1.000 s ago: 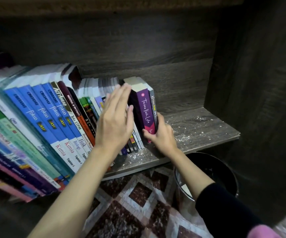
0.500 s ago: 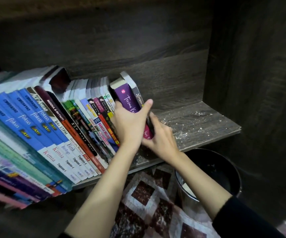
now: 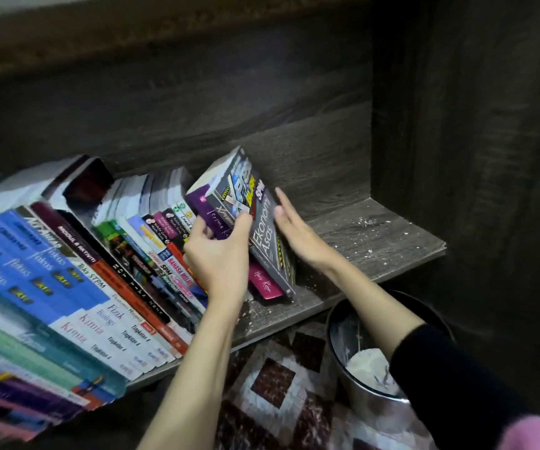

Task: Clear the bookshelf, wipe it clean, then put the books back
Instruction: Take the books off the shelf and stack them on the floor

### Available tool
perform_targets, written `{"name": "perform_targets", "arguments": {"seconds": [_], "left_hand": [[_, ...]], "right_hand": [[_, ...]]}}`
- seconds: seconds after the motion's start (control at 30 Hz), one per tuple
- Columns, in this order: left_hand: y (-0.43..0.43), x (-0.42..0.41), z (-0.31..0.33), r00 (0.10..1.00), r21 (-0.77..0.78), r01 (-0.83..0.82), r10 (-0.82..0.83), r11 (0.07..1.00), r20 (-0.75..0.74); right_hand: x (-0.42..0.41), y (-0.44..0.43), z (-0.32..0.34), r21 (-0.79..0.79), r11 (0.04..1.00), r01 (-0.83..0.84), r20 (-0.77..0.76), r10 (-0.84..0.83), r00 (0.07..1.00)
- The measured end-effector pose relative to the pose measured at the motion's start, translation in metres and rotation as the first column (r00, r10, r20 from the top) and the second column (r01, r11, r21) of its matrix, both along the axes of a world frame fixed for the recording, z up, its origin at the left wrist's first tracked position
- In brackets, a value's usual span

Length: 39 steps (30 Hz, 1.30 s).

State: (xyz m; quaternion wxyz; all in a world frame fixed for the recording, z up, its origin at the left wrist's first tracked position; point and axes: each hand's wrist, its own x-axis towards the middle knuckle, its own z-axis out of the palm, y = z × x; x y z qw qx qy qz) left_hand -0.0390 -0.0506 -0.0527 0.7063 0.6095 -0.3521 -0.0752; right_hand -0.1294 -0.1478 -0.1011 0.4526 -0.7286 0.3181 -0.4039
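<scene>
A row of upright books [image 3: 77, 271] fills the left part of the dark wooden shelf [image 3: 376, 248]. At its right end stand a purple book [image 3: 263, 282] and a grey "Ekonomi Asas" book [image 3: 263, 235], both tilted. My left hand [image 3: 221, 254] grips the two books, thumb on the grey cover and fingers round the purple spine. My right hand [image 3: 298, 230] lies with straight fingers against the grey book's right face. White crumbs are scattered on the bare shelf board to the right.
A round metal bin [image 3: 359, 375] with white waste stands on the floor below the shelf's right end. A patterned red and white mat [image 3: 272, 384] covers the floor. The shelf's side wall [image 3: 457, 125] rises at the right.
My left hand moved off the book tops and took hold of the purple and grey books, which tipped so the grey cover shows. My right hand slid up along the grey cover.
</scene>
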Motion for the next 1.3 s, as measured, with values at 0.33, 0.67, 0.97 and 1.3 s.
{"name": "perform_targets", "arguments": {"seconds": [0.33, 0.67, 0.97, 1.3], "left_hand": [[0.015, 0.000, 0.024, 0.950, -0.234, 0.270, -0.298, 0.934, -0.095], [0.061, -0.004, 0.049, 0.974, -0.402, 0.218, -0.172, 0.889, 0.146], [0.124, 0.010, 0.021, 0.948, -0.215, 0.303, -0.271, 0.929, 0.165], [0.176, 0.050, -0.087, 0.941, 0.144, 0.312, -0.326, 0.939, 0.093]], "right_hand": [[0.001, -0.002, 0.029, 0.177, 0.984, -0.014, 0.203, -0.023, 0.979], [-0.020, 0.084, 0.064, -0.032, 0.998, 0.060, 0.491, -0.037, 0.870], [-0.036, 0.161, 0.041, -0.073, 0.994, 0.077, 0.414, -0.040, 0.910], [-0.009, 0.220, -0.078, 0.135, 0.973, 0.188, 0.228, -0.215, 0.950]]}}
